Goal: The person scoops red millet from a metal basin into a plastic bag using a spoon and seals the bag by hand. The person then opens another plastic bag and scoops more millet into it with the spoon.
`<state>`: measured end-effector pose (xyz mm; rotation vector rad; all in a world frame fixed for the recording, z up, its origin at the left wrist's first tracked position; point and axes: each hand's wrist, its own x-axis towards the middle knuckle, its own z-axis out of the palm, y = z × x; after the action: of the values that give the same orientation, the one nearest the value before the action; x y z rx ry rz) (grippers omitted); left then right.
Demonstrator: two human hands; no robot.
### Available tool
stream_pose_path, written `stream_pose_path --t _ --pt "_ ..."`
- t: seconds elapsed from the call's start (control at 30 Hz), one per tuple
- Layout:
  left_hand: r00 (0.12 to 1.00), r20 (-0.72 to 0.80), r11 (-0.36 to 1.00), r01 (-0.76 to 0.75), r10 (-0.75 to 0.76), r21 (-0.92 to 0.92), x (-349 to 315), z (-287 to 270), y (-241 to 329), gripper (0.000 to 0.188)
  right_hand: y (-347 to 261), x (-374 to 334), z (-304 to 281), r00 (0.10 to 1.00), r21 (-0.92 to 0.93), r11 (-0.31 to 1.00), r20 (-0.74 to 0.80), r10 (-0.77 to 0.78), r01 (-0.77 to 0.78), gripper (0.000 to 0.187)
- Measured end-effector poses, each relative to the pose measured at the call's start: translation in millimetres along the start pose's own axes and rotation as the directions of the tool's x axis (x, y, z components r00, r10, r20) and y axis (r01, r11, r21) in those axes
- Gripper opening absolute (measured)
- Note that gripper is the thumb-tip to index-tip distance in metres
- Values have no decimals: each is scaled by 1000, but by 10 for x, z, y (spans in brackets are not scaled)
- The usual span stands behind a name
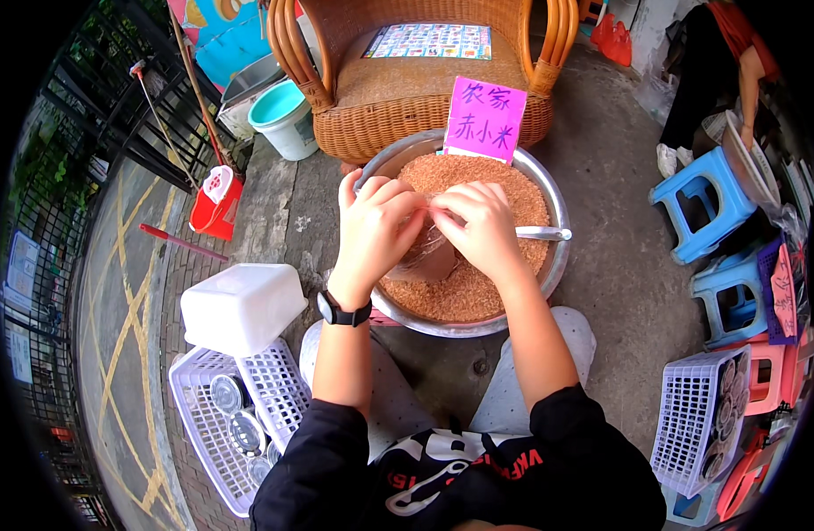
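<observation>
My left hand point(378, 232) and my right hand point(479, 226) meet over a wide metal basin point(559, 257) heaped with reddish-brown grain point(478, 288). Both sets of fingers are closed, thumbs and fingertips pinching together at the top of a clear plastic container point(429, 257) with brown contents. Whether it is a bag or a jar I cannot tell, since my hands cover its upper part. Beside my right hand, a metal handle point(544, 233) sticks out over the basin's right rim. A pink handwritten sign point(485, 119) stands at the basin's far side.
Behind the basin is a wicker chair point(429, 97). At left lie a white plastic tub point(243, 305), a lilac basket point(199, 425) of silver-topped jars, and a red mop bucket point(217, 208). On the right are blue stools point(703, 203), another basket point(686, 425) and a bending person point(721, 71).
</observation>
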<state>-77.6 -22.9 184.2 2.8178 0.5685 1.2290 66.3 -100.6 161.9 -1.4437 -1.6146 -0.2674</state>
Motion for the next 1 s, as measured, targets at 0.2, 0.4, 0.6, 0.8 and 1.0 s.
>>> stream_pose_path --t 0.2,0.4,0.6,0.8,1.0 --pt "998 13 998 58 -59 25 -9 -69 -35 7 29 11 -52 1000 -4 1000 14 20 -20 5" --pt "994 38 994 102 -104 47 -36 -126 -44 7 -55 7 -43 998 -84 996 57 29 -24 6" --pt "998 19 998 67 -67 21 -23 -118 -30 6 -103 -3 36 1000 -86 996 25 -7 9 6" --pt "999 22 999 33 -33 19 -22 -120 -24 6 -120 1 53 1000 -105 994 6 -26 26 6" --pt "1000 14 1000 25 -25 11 -36 -73 -10 5 -125 -17 73 999 -110 994 36 -13 16 6"
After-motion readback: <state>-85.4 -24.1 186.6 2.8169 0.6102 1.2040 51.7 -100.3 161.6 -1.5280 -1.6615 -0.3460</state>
